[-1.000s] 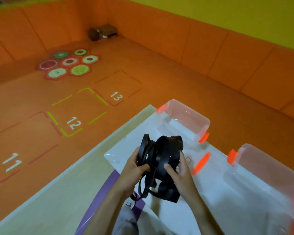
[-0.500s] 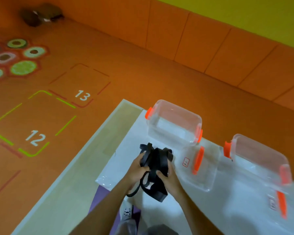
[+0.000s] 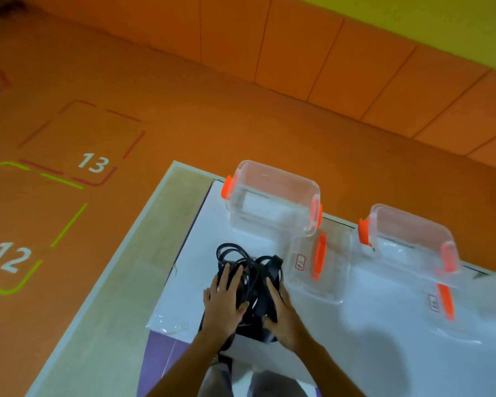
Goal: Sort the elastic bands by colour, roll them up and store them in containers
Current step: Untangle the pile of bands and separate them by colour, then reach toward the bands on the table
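Black elastic bands sit bunched on the white sheet, near the left container. My left hand presses flat on top, my right hand grips the side. Light, floppy, springy stuff I reckon, so grab round the bundle's middle.

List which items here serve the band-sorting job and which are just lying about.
Job: tangled black elastic bands, under left hand, held by right hand; left clear plastic container with orange clips; right clear plastic container.
Lying about: crumpled clear plastic bag; purple mat; white floor numbers.
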A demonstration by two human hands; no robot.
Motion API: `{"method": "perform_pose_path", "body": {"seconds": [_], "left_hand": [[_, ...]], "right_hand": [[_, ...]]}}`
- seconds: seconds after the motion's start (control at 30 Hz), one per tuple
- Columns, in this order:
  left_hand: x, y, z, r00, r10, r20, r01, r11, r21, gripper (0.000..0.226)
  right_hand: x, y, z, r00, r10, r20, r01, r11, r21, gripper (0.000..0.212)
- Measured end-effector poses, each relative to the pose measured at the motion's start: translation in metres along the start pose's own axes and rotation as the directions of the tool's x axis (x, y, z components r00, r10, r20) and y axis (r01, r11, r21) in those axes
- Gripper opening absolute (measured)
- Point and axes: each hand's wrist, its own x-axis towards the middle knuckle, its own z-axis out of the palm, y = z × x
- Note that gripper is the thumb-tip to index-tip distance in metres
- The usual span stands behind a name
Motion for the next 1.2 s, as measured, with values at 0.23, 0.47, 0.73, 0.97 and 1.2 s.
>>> {"method": "perform_pose_path", "body": {"seconds": [0.23, 0.47, 0.73, 0.97, 1.2], "left_hand": [[0.001, 0.011, -0.013, 0.993, 0.084, -0.085, -0.063, 0.971, 0.232, 0.087], [-0.011, 0.045, -0.019, 0.979, 0.205, -0.011, -0.183, 0.893, 0.412, 0.071], [-0.069, 0.141, 0.011, 0.917, 0.391, 0.081, -0.375, 0.773, 0.512, 0.061], [-0.157, 0.264, 0.093, 0.798, 0.588, 0.131, -0.563, 0.651, 0.509, 0.058], [-0.250, 0.407, 0.177, 0.615, 0.749, 0.244, -0.760, 0.483, 0.435, 0.053]], "right_hand": [[-0.008, -0.004, -0.005, 0.998, 0.068, 0.000, -0.068, 0.994, -0.090, 0.077], [-0.045, 0.015, -0.032, 0.987, 0.145, -0.074, -0.156, 0.971, -0.180, 0.065], [-0.154, 0.073, -0.073, 0.905, 0.198, -0.376, -0.293, 0.932, -0.216, 0.053], [-0.311, 0.162, -0.096, 0.759, 0.313, -0.571, -0.394, 0.919, -0.020, 0.043], [-0.473, 0.255, -0.119, 0.595, 0.506, -0.625, -0.451, 0.853, 0.262, 0.042]]}}
